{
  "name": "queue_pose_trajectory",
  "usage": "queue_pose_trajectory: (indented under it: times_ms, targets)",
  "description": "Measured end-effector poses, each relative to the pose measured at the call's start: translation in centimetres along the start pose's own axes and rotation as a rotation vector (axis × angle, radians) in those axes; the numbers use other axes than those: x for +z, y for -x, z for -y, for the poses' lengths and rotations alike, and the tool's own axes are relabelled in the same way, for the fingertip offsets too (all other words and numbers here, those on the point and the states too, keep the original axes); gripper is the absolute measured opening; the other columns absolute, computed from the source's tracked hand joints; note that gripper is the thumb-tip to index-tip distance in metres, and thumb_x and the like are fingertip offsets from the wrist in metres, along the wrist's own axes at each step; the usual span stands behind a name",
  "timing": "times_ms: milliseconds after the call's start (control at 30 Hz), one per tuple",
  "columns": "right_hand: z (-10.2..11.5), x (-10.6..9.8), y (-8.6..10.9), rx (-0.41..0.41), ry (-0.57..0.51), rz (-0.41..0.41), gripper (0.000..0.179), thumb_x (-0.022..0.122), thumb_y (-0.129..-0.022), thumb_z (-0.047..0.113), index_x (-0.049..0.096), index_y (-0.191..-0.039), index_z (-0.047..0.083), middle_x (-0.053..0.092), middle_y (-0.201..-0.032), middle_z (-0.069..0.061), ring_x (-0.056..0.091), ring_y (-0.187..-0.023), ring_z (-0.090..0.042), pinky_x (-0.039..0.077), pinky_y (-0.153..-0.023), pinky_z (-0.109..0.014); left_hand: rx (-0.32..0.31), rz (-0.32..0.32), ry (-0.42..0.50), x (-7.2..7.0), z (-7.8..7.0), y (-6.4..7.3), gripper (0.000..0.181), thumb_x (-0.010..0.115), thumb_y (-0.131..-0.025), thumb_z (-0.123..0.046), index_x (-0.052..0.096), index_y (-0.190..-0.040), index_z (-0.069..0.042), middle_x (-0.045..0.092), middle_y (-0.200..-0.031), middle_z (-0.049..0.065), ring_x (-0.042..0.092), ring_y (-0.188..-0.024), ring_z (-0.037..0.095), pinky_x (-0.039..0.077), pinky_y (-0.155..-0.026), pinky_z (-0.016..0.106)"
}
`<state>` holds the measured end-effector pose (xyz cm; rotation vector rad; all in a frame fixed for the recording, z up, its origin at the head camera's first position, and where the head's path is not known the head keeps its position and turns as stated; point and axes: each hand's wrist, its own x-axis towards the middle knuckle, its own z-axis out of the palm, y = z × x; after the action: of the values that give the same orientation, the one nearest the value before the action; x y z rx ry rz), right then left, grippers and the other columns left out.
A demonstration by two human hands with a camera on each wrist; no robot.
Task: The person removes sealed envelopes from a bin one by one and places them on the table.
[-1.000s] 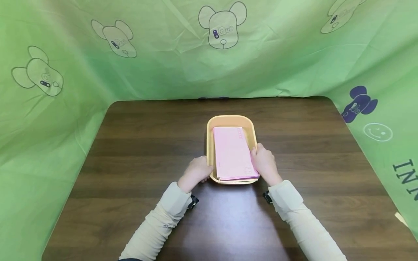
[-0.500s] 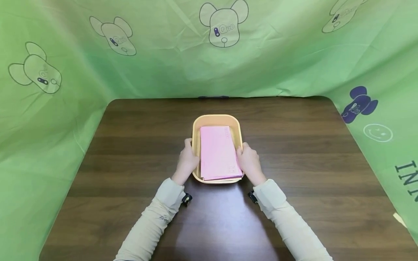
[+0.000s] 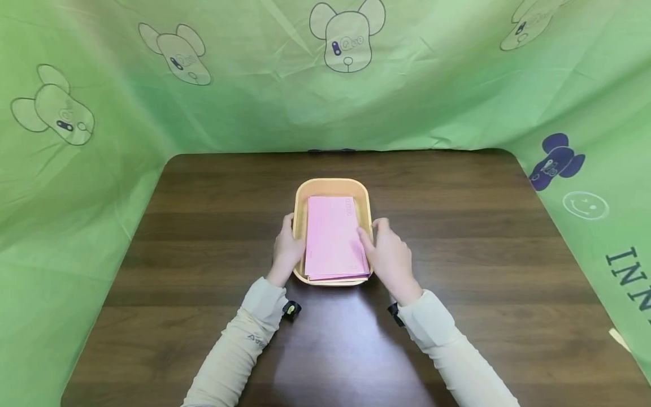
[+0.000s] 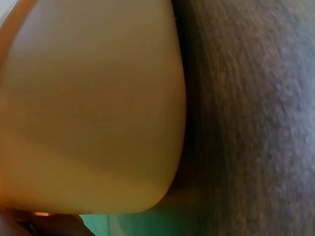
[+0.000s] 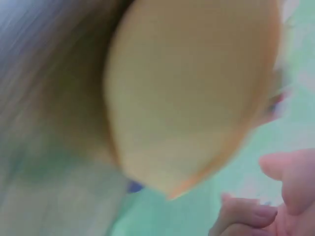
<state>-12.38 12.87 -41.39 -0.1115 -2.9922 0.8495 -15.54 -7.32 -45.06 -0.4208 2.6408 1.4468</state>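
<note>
A yellow-orange plastic tray (image 3: 333, 182) sits on the table, with a stack of pink envelopes (image 3: 333, 237) inside. My left hand (image 3: 287, 249) grips the tray's left side, the thumb over the rim and the fingers outside. The left wrist view is filled by the tray wall (image 4: 93, 113), with only a bit of hand at the lower left. On the right side my right hand (image 3: 391, 257) hovers by the rim, its thumb over the envelopes. In the blurred right wrist view, that hand's thumb and fingers (image 5: 241, 214) are apart from the tray (image 5: 187, 88).
The brown wood-grain table (image 3: 458, 226) extends around the tray. A green cloth (image 3: 254, 107) with cartoon bear heads hangs along its back and sides. A small pale piece (image 3: 619, 340) shows at the right table edge.
The tray with the envelopes has moved left along the table. My left hand has shifted further up its side. My right hand has just let go of the rim.
</note>
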Motion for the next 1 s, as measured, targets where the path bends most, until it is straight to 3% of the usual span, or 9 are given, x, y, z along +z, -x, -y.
queue_pose_trajectory:
  times_ms: [167, 267, 433, 500, 800, 1000]
  targets:
    - [1.3, -0.6, 2.0, -0.118, 0.118, 0.054, 0.055, 0.056, -0.088, 0.056, 0.062, -0.108, 0.005, 0.068, -0.094, -0.014, 0.066, -0.081, -0.039, 0.05, -0.062, -0.05, 0.009, -0.028, 0.028, 0.0, 0.0, 0.0, 0.06, 0.051, -0.086, 0.001, 0.038, -0.143, -0.016, 0.061, -0.123, 0.02, 0.061, -0.101, 0.033, 0.052, -0.083, 0.046]
    - [1.4, -0.5, 2.7, -0.109, 0.17, 0.127, 0.064, 0.057, -0.084, 0.062, 0.061, -0.109, 0.003, 0.065, -0.093, -0.016, 0.065, -0.081, -0.04, 0.05, -0.062, -0.05, 0.024, -0.035, 0.074, 0.2, -0.1, 0.0, 0.06, 0.05, -0.085, 0.006, 0.039, -0.141, -0.011, 0.057, -0.125, 0.023, 0.059, -0.106, 0.035, 0.049, -0.089, 0.047]
    - [1.4, 0.0, 3.3, -0.091, 0.227, 0.193, 0.063, 0.061, -0.081, 0.062, 0.06, -0.093, 0.0, 0.056, -0.086, -0.015, 0.062, -0.07, -0.041, 0.049, -0.058, -0.047, 0.017, -0.038, 0.132, 0.5, -0.1, 0.3, 0.059, 0.048, -0.082, 0.011, 0.038, -0.138, -0.008, 0.051, -0.123, 0.026, 0.052, -0.109, 0.039, 0.044, -0.095, 0.049]
    - [1.4, 0.1, 3.4, -0.095, 0.224, 0.181, 0.06, 0.063, -0.081, 0.059, 0.06, -0.087, 0.0, 0.054, -0.083, -0.015, 0.062, -0.066, -0.04, 0.049, -0.057, -0.047, 0.018, -0.033, 0.138, 0.5, -0.1, 0.4, 0.059, 0.048, -0.083, 0.01, 0.037, -0.138, -0.009, 0.049, -0.123, 0.026, 0.051, -0.109, 0.038, 0.044, -0.095, 0.05]
    - [1.3, 0.4, 3.4, -0.12, 0.154, 0.117, 0.051, 0.068, -0.082, 0.05, 0.065, -0.093, -0.001, 0.056, -0.079, -0.015, 0.061, -0.064, -0.042, 0.05, -0.054, -0.048, 0.021, -0.045, 0.131, 0.3, 0.3, 0.5, 0.062, 0.044, -0.081, 0.011, 0.034, -0.139, -0.008, 0.048, -0.124, 0.024, 0.05, -0.107, 0.034, 0.045, -0.091, 0.047]
    - [1.1, 0.1, 3.6, -0.128, 0.165, 0.029, 0.049, 0.072, -0.08, 0.044, 0.06, -0.091, -0.003, 0.056, -0.081, -0.017, 0.061, -0.063, -0.045, 0.05, -0.054, -0.05, 0.016, -0.031, 0.111, 0.7, 0.0, 0.3, 0.062, 0.044, -0.082, 0.011, 0.033, -0.14, -0.008, 0.048, -0.125, 0.024, 0.051, -0.104, 0.035, 0.046, -0.089, 0.048]
